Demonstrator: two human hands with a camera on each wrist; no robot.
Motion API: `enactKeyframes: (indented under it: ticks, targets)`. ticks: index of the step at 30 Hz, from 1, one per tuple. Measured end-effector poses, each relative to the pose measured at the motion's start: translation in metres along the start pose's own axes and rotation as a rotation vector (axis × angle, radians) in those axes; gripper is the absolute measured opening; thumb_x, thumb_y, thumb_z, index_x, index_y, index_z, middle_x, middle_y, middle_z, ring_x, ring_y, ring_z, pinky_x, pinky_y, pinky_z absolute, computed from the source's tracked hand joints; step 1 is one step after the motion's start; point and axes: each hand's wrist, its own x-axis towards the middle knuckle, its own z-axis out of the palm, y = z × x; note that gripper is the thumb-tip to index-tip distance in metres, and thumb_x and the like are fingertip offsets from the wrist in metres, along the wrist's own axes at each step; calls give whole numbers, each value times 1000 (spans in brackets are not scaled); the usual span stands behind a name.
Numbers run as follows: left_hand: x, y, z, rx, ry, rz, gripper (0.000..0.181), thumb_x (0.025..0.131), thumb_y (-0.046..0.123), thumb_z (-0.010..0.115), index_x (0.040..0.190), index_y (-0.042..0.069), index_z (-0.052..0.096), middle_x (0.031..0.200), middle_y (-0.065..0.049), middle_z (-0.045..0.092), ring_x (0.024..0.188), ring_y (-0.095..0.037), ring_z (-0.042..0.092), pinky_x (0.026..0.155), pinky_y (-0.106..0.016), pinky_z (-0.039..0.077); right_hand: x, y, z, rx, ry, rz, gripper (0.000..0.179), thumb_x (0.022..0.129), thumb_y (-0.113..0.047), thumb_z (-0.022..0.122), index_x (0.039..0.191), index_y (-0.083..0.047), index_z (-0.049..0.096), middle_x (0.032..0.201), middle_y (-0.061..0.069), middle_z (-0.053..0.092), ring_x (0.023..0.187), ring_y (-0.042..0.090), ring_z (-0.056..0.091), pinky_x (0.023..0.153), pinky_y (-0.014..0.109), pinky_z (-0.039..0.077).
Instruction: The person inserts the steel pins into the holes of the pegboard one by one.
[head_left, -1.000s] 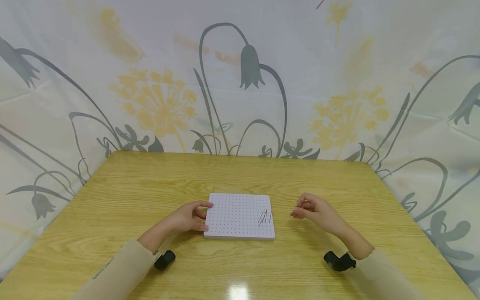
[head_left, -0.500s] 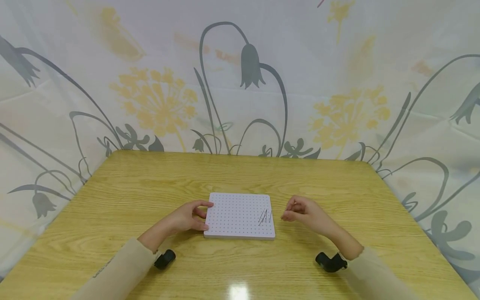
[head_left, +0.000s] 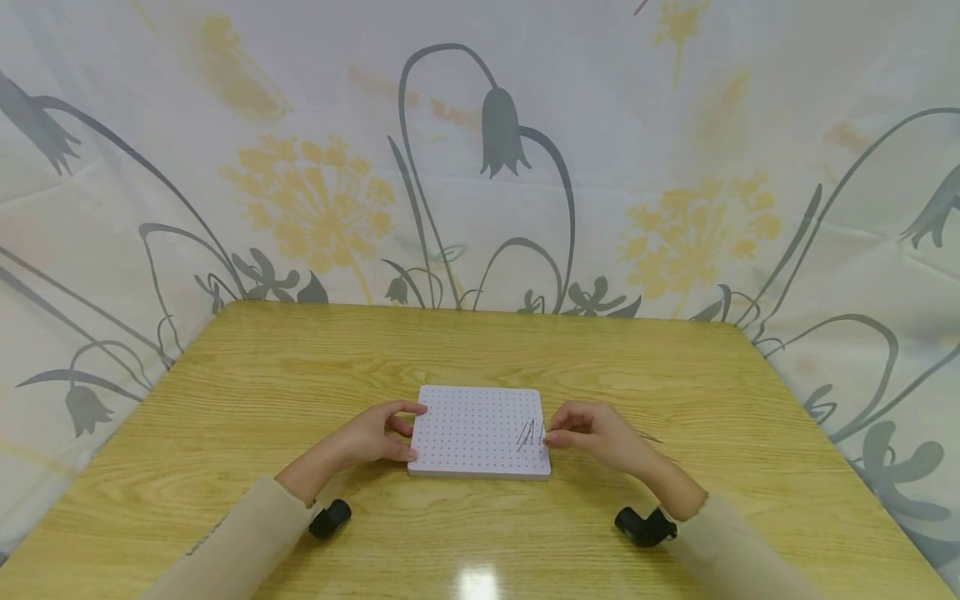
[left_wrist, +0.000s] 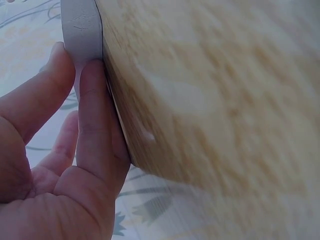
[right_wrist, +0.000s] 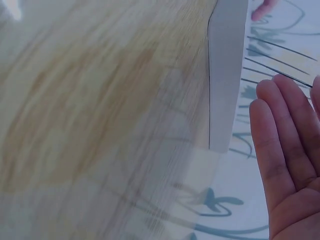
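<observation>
A white pegboard, dotted with rows of small holes, lies flat in the middle of the head view. Several thin dark rods stand at its right side. My left hand holds the board's left edge, thumb towards the near corner and index finger farther back. In the left wrist view its fingers press against the board's pale side. At the right edge is my right hand, index finger and thumb brought together. In the right wrist view, one dark rod runs between those fingertips.
A wooden table carries the board and extends around it. Behind it hangs a pale cloth printed with grey and yellow flowers. A black wrist camera is strapped to the left wrist, another camera to the right.
My right hand has moved left from beside the board to its right edge, reaching the rods. The left hand and the board have stayed in place.
</observation>
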Motion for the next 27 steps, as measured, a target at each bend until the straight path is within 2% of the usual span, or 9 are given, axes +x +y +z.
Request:
enactKeyframes:
  ticks: [4, 9, 16, 27]
  targets:
    - [1, -1, 0, -7, 0, -7, 64, 76, -6, 73, 133, -2, 45, 102, -17, 49, 83, -21, 58, 69, -30, 50, 2, 1, 4, -25, -5, 6, 13, 89, -12, 64, 94, 0, 67, 88, 9, 67, 80, 23, 65, 70, 32, 52]
    - [1, -2, 0, -16, 0, -7, 64, 76, -5, 73, 134, -2, 45, 102, -17, 49, 83, -21, 58, 69, -30, 50, 5, 2, 8, -83, 10, -34, 12, 88, -12, 66, 93, -1, 69, 86, 5, 68, 76, 13, 64, 67, 27, 51]
    - [0, -3, 0, -13, 2, 1, 65, 75, -5, 74, 134, -2, 45, 103, -17, 50, 83, -21, 58, 69, -30, 50, 9, 0, 14, -94, 1, -60, 9, 88, -9, 65, 90, -1, 69, 86, 7, 69, 76, 14, 64, 64, 27, 52]
    - [0, -1, -1, -16, 1, -1, 66, 76, -7, 73, 134, -2, 44, 105, -18, 50, 85, -22, 59, 70, -31, 50, 15, -1, 19, -136, 17, -59, 6, 88, -10, 65, 89, -6, 70, 85, 1, 68, 75, 11, 63, 65, 26, 51]
